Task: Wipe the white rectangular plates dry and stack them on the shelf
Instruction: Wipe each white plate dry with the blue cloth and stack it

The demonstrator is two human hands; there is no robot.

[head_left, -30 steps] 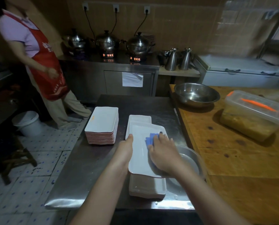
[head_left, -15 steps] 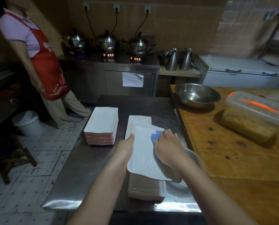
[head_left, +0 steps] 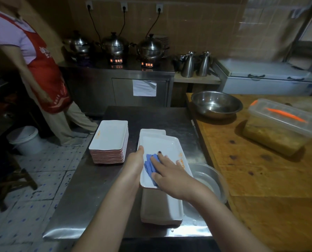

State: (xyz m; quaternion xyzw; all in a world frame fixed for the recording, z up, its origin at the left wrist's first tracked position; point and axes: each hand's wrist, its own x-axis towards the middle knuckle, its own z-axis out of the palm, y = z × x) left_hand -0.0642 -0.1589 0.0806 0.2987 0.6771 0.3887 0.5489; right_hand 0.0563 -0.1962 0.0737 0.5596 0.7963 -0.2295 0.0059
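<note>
A white rectangular plate is held over a lower pile of similar plates at the front middle of the steel counter. Whether it touches the pile cannot be told. Orange lettering is seen along its right rim.

The plate's left long edge is gripped by the left hand, with the thumb laid over the rim and the fingers underneath hidden. A blue cloth is pressed into the left part of the plate's well by the right hand. The fingers are held straight and spread across the cloth, and a dark nail is noted on one fingertip.

A neat stack of the same plates is set to the left on the counter, close by but apart from the pile. A shallow round basin is seen just right of the pile, partly covered by the right forearm.

A wooden counter adjoins on the right. On it are placed a steel bowl and a lidded clear plastic box with orange clips.

Against the tiled back wall, three lidded steel pots are plugged in on a steel cabinet, and two steel jugs stand to their right. At far left a person in a red apron is standing on the tiled floor beside a white bucket.
</note>
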